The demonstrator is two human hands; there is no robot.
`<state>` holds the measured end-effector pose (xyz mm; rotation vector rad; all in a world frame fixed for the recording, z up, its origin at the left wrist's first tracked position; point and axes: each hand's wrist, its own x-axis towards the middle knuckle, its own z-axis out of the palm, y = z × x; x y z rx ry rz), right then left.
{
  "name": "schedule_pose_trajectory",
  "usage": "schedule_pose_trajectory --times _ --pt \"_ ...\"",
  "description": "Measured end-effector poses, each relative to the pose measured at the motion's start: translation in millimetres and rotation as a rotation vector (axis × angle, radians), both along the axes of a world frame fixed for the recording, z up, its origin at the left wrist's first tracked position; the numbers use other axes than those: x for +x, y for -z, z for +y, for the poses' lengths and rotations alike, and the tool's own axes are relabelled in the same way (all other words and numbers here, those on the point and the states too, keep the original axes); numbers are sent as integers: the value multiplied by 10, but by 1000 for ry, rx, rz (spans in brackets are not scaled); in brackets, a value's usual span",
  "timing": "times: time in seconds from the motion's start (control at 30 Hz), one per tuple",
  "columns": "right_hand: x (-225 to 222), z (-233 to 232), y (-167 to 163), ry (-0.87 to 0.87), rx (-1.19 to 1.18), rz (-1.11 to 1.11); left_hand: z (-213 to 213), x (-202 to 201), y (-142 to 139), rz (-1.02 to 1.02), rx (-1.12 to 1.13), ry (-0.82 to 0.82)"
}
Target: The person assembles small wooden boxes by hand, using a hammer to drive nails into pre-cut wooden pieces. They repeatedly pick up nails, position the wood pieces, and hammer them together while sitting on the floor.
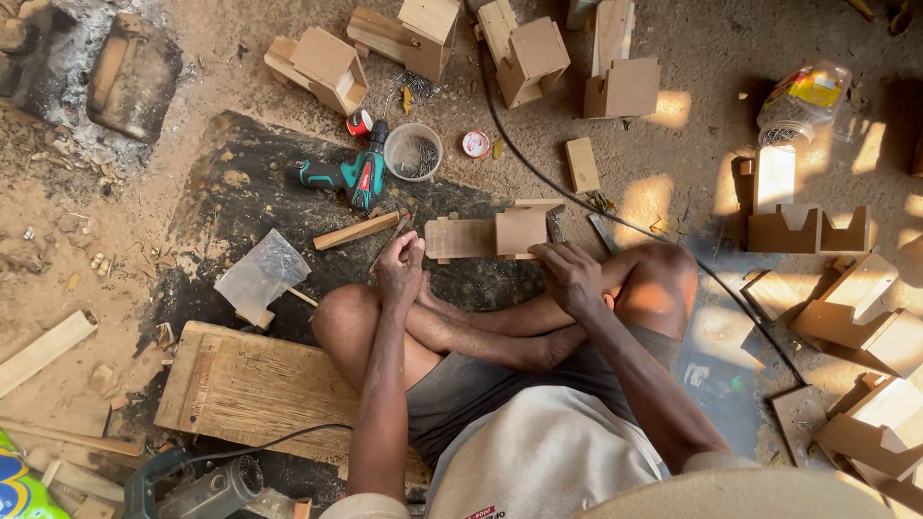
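Note:
I sit cross-legged on the ground. My left hand [400, 270] is closed around a thin pencil-like stick just left of a small wooden box assembly [486, 234] lying in front of my knees. My right hand [567, 274] rests on the lower right edge of that assembly, its fingers pressing the upright square panel. A loose wooden strip [356, 231] lies just left of the left hand.
A green cordless drill [348, 176] and a clear tub of screws [413, 151] lie beyond the assembly, with tape rolls nearby. Finished wooden boxes stand at the top [531, 58] and right [851, 308]. A black cable [577, 197] crosses the ground. A flat board [250, 384] lies at my left.

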<state>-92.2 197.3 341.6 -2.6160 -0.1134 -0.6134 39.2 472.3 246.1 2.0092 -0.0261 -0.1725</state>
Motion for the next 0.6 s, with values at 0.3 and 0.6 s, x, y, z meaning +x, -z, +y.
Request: schedule_pose_trajectory --times 0.3,0.6 --pt "280 181 611 -55 27 25 -81 265 48 21 49 25" --pt "602 -21 669 -79 20 -69 -186 569 217 18 6 20"
